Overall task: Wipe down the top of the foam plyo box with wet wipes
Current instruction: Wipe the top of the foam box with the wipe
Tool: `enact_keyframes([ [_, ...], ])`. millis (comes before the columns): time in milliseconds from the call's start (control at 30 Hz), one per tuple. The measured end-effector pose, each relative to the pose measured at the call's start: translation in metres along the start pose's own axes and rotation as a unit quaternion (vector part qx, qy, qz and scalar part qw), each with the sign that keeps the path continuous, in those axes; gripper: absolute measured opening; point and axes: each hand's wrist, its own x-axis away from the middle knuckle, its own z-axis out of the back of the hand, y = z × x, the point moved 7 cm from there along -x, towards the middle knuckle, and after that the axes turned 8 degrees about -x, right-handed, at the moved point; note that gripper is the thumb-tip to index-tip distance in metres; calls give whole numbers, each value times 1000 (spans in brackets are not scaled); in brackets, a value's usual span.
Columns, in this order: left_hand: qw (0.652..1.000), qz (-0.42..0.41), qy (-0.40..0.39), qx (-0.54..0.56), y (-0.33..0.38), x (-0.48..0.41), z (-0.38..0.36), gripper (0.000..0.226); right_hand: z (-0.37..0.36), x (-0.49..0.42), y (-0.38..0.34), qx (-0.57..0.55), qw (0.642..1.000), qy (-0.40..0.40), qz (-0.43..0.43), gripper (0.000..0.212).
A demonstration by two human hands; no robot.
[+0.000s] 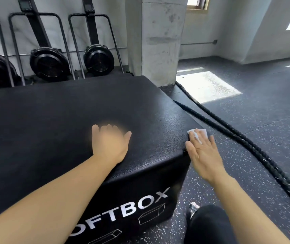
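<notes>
Fingers [105, 129] of the left hand [110, 144] lie flat and released on the top of the foam plyo box [61, 120], palm down near the front edge, grasping nothing; their tips are blurred. That bare forearm crosses the box's front face, where white letters read "OFTBOX" above outline drawings of boxes. The box is black, with a pebbled skin, and fills the left and middle of the view, its right front corner pointing toward the person.

Just right of that corner, the right hand [205, 155] is spread, fingers extended and pressed over a white wet wipe [196, 133] at the box's right edge, the thumb along the top edge. The wipe shows crumpled under and beyond the fingertips; whether it lies on the top or on the side face I cannot tell.

Below the right forearm a dark-clad knee [209, 224] shows over the speckled rubber floor [264, 120]. Right of the box, a thick black battle rope [246, 140] runs doubled across the floor from a concrete pillar [163, 41]. Behind the box, black fan-wheel machines [49, 63] stand against the wall.
</notes>
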Motion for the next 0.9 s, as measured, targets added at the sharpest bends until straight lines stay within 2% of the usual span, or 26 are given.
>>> enact_keyframes([
  [67, 1000, 0, -1, 1, 2, -1, -1, 60, -9, 7, -22, -9, 1000, -3, 6, 69],
  [167, 1000, 3, -5, 4, 2, -2, -3, 61, -25, 26, -72, -8, 996, -1, 90, 68],
  [267, 1000, 5, -8, 5, 3, -1, -4, 61, -46, 41, -113, -13, 986, -38, 163, 63],
  [433, 1000, 4, -1, 9, 2, 0, -5, 60, -38, 36, -115, 12, 972, -49, 230, 60],
  [533, 1000, -1, 5, 6, 2, -1, -4, 62, -22, 20, -80, 19, 980, -39, 194, 53],
  [700, 1000, -7, 5, -6, 3, 0, -2, 61, 1, -11, -11, 50, 994, -57, 74, 60],
  [800, 1000, -7, 4, -6, 4, 0, 0, 62, 8, -26, 4, 41, 997, -57, 24, 55],
  [900, 1000, -7, 1, -2, 4, 1, 1, 62, 0, -37, 1, 42, 993, -102, -48, 63],
])
